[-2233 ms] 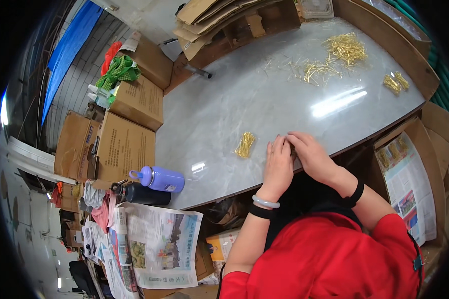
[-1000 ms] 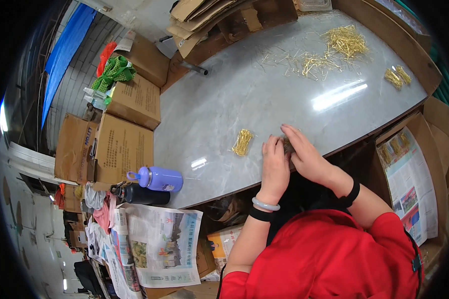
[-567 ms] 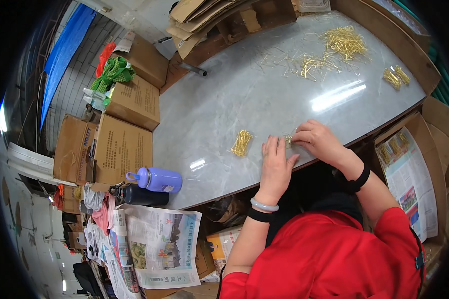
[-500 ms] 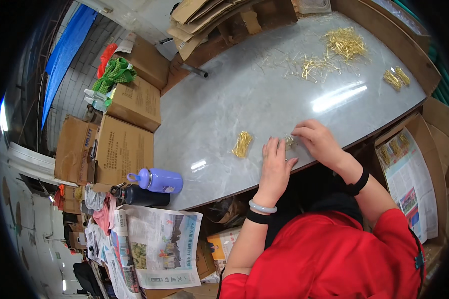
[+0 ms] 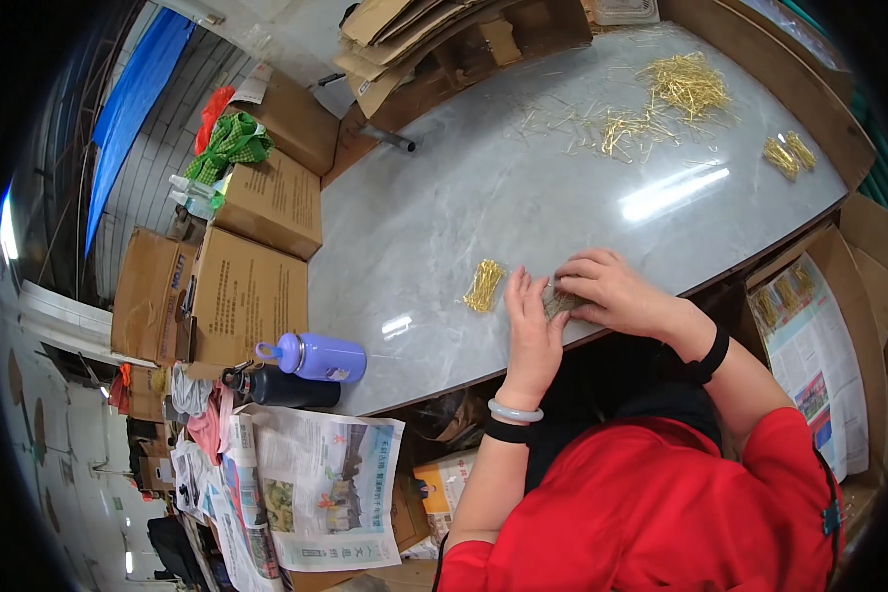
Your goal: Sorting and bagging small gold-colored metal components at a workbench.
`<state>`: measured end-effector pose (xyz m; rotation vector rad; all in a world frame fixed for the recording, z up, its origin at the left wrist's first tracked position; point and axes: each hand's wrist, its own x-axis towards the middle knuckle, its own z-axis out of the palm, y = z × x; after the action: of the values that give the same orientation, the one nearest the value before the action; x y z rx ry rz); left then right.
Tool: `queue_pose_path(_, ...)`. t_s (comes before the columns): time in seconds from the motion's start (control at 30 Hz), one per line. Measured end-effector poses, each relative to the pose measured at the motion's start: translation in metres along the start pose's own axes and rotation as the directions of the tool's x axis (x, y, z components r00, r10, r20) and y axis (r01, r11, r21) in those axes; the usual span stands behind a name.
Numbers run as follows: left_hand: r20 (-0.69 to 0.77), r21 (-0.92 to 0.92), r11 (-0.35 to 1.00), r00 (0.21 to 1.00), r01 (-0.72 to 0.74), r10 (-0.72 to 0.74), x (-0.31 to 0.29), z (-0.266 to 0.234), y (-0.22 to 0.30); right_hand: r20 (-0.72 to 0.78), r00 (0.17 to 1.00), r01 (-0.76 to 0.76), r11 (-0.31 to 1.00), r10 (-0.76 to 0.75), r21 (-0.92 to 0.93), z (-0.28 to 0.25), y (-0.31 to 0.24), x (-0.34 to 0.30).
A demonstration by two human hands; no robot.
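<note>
Close to the near edge of the grey table, my left hand (image 5: 535,335) and my right hand (image 5: 617,293) meet around a small bundle of thin bent gold wire pieces (image 5: 559,300). The left fingers and thumb press on its left side, the right fingers curl over its other side. My hands partly cover the bundle. Just left of my left hand lies another neat bundle of gold wire pieces (image 5: 483,286). At the far right are a large loose heap (image 5: 689,87), a smaller scatter (image 5: 624,132) and more tidy bundles (image 5: 787,156).
On the table's left side stand a purple bottle (image 5: 321,356) and a dark bottle (image 5: 291,386), beside cardboard boxes (image 5: 252,296). Flattened cardboard (image 5: 405,44) borders the far edge. A newspaper-lined box (image 5: 809,345) with more bundles sits at my right.
My right hand has moved left and closed in on my left hand. The fingers of both hands now bracket the small wire bundle, which lay between them before.
</note>
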<state>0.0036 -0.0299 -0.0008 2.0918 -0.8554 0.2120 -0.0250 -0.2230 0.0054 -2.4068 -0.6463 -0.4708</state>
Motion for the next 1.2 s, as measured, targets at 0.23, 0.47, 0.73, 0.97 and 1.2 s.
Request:
queue_pose_path(0.23,0.071,0.236,0.971,0.997,0.023,-0.041,-0.007,-0.002,-0.009,-0.026,0.999,-0.029,0.999,0.03,0.028,0.001,0.002,-0.003)
queue_pose_path(0.47,0.106,0.146,0.989,0.994,-0.027,0.012,-0.007,-0.001,0.003,-0.219,0.932,-0.233,0.942,0.288,0.243,0.03,-0.033,-0.016)
queue_pose_path(0.73,0.046,0.1,0.994,0.998,-0.037,0.032,-0.01,0.001,-0.001,-0.062,0.967,-0.206,0.901,0.248,0.383,0.009,-0.029,-0.007)
queue_pose_path(0.97,0.01,0.064,0.996,0.998,-0.055,0.054,-0.013,-0.001,-0.008,0.016,0.994,-0.106,0.988,0.105,0.116,0.002,-0.021,-0.002)
queue_pose_path(1.2,-0.083,0.157,0.986,0.995,-0.047,0.061,-0.021,0.011,-0.004,-0.247,0.966,-0.115,0.984,0.079,-0.137,0.021,-0.045,-0.004)
